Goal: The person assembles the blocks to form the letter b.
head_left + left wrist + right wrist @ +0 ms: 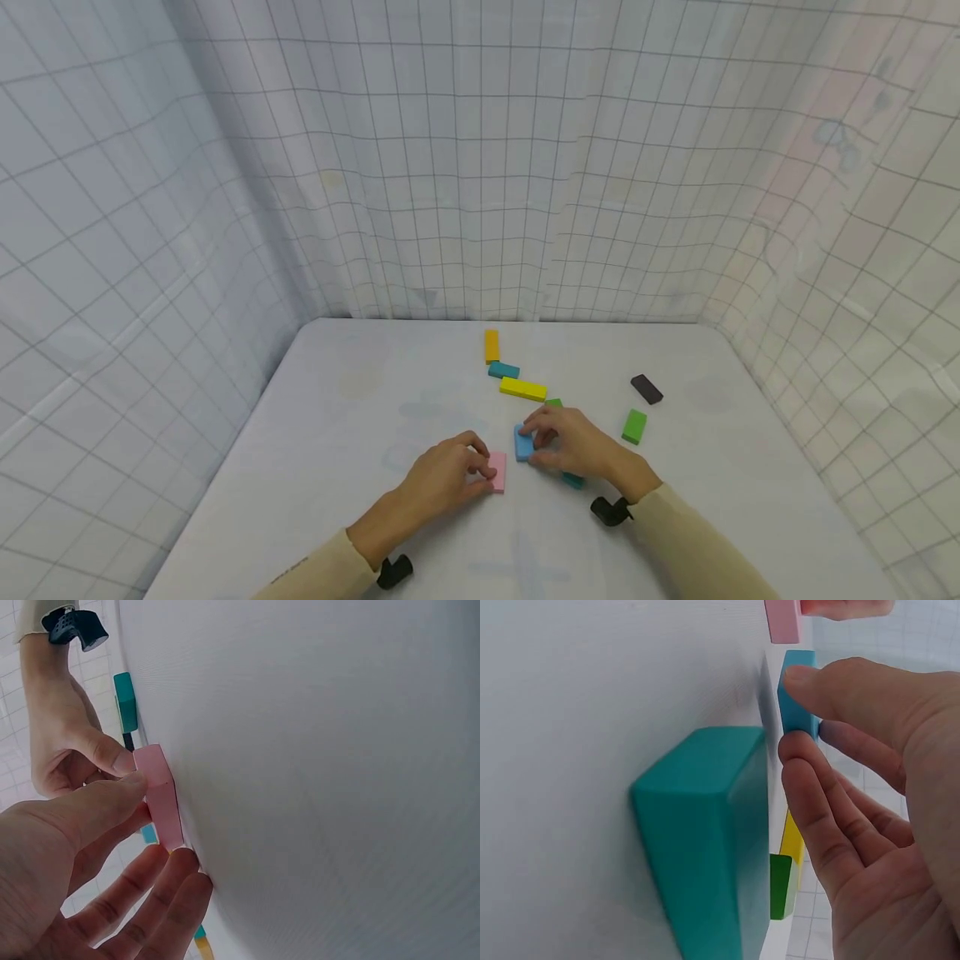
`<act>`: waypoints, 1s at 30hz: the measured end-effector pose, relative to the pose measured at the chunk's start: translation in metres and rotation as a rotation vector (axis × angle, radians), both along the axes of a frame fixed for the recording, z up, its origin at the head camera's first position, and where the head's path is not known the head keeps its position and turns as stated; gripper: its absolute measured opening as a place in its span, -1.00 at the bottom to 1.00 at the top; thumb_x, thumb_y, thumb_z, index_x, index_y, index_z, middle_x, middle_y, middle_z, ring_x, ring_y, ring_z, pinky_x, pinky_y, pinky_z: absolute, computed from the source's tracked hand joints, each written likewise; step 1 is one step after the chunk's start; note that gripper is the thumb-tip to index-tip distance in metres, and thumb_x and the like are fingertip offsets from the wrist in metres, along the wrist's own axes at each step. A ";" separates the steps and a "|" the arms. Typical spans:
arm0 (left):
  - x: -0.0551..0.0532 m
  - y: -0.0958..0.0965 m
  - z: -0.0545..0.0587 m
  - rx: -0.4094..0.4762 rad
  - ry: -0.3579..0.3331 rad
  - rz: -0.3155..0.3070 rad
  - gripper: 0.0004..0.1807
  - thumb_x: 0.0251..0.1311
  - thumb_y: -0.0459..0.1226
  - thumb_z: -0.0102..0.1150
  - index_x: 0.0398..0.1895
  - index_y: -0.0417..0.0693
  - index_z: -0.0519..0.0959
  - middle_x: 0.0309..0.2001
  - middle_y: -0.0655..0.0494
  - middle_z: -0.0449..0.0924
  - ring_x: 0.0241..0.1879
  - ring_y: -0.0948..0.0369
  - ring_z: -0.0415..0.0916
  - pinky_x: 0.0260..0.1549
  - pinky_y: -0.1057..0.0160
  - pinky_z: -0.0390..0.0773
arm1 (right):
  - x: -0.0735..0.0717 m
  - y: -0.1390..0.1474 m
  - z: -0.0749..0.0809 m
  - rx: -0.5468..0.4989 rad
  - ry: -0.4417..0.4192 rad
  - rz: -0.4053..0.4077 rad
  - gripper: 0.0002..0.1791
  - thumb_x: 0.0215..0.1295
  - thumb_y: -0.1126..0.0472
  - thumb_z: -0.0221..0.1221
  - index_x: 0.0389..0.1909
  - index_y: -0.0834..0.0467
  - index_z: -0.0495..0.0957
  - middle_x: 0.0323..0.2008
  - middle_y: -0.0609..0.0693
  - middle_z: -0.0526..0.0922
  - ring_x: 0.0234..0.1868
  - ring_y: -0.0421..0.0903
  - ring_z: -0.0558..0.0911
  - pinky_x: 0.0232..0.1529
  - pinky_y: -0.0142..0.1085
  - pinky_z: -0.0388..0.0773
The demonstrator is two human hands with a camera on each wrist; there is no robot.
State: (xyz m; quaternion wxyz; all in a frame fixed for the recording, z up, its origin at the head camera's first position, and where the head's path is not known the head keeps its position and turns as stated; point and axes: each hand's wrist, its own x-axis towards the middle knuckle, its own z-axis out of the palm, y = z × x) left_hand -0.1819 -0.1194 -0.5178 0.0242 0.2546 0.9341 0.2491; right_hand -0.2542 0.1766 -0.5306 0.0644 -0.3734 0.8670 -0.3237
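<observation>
My left fingers (129, 885) pinch pink block (163, 799), right fingers (810, 799) blue block (797, 711) just right of it; likely light, stiff, best edge-gripped.

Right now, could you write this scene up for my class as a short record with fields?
Left hand: pinches pink block
Right hand: pinches blue block
Held pair touching: no
Near right hand: teal block, partly hidden
To the right: green block, dark block
Beyond right hand: second green block, mostly hidden
Farther out: yellow block, second teal block, orange block
</observation>
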 end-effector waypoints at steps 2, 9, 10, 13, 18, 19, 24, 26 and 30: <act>0.000 0.000 0.000 0.003 0.003 -0.002 -0.85 0.34 -0.17 0.74 -0.08 0.06 1.00 0.08 0.18 0.80 -0.11 0.26 0.73 -0.05 0.26 0.82 | -0.001 -0.002 0.000 -0.002 0.023 -0.005 -0.60 0.49 0.20 0.60 0.28 0.11 0.82 0.21 -0.01 0.83 -0.02 -0.29 0.82 0.14 -0.35 0.83; 0.000 0.000 -0.001 0.007 0.016 -0.013 -0.87 0.33 -0.20 0.75 -0.11 0.05 0.99 0.05 0.17 0.79 -0.12 0.21 0.75 -0.12 0.27 0.79 | -0.002 -0.009 0.002 -0.025 0.086 0.002 -0.61 0.48 0.21 0.60 0.25 0.11 0.82 0.23 0.05 0.82 -0.04 -0.24 0.83 0.11 -0.30 0.84; 0.001 0.000 -0.001 0.009 0.021 -0.014 -0.87 0.33 -0.21 0.75 -0.12 0.05 0.99 0.05 0.16 0.79 -0.13 0.21 0.75 -0.14 0.27 0.79 | -0.002 -0.010 0.003 -0.030 0.094 0.002 -0.62 0.48 0.22 0.60 0.25 0.12 0.82 0.23 0.06 0.82 -0.04 -0.23 0.83 0.11 -0.29 0.85; 0.001 0.000 0.000 0.014 0.036 -0.017 -0.89 0.32 -0.22 0.75 -0.14 0.04 0.99 0.04 0.16 0.79 -0.14 0.21 0.76 -0.16 0.28 0.79 | -0.002 -0.014 0.005 -0.038 0.100 -0.002 -0.63 0.49 0.22 0.59 0.25 0.11 0.83 0.25 0.07 0.82 -0.03 -0.23 0.84 0.11 -0.29 0.84; 0.001 0.000 -0.001 0.017 0.033 -0.016 -0.89 0.31 -0.22 0.76 -0.15 0.05 0.99 0.04 0.16 0.79 -0.15 0.23 0.75 -0.17 0.29 0.78 | -0.006 -0.021 0.005 -0.042 0.068 -0.007 -0.63 0.51 0.22 0.58 0.26 0.12 0.84 0.26 0.08 0.83 -0.01 -0.23 0.85 0.12 -0.34 0.83; 0.001 0.000 -0.001 0.017 0.029 -0.016 -0.89 0.31 -0.21 0.76 -0.16 0.06 0.99 0.04 0.16 0.79 -0.15 0.23 0.75 -0.17 0.29 0.78 | -0.007 -0.022 0.004 -0.039 0.060 -0.007 -0.64 0.51 0.21 0.58 0.26 0.12 0.84 0.26 0.07 0.83 -0.01 -0.24 0.85 0.12 -0.36 0.83; 0.001 0.000 -0.003 0.017 0.025 -0.012 -0.90 0.31 -0.20 0.76 -0.17 0.07 0.99 0.03 0.17 0.78 -0.15 0.24 0.74 -0.18 0.30 0.77 | -0.011 -0.029 0.003 -0.024 0.041 -0.001 -0.63 0.53 0.18 0.57 0.27 0.12 0.84 0.25 0.06 0.85 0.00 -0.22 0.85 0.13 -0.38 0.84; 0.001 0.000 -0.002 0.019 0.029 -0.012 -0.89 0.30 -0.20 0.77 -0.17 0.07 0.99 0.03 0.17 0.78 -0.16 0.25 0.74 -0.19 0.30 0.76 | -0.012 -0.032 0.002 -0.015 0.043 -0.001 -0.63 0.53 0.17 0.57 0.27 0.12 0.84 0.24 0.05 0.85 0.01 -0.24 0.85 0.12 -0.39 0.83; 0.001 0.001 -0.001 0.020 0.023 -0.007 -0.88 0.30 -0.19 0.77 -0.16 0.07 0.99 0.02 0.17 0.78 -0.16 0.25 0.73 -0.19 0.30 0.77 | -0.015 -0.038 0.002 -0.011 0.052 0.000 -0.64 0.53 0.17 0.58 0.26 0.12 0.85 0.22 0.03 0.87 0.01 -0.22 0.88 0.12 -0.39 0.84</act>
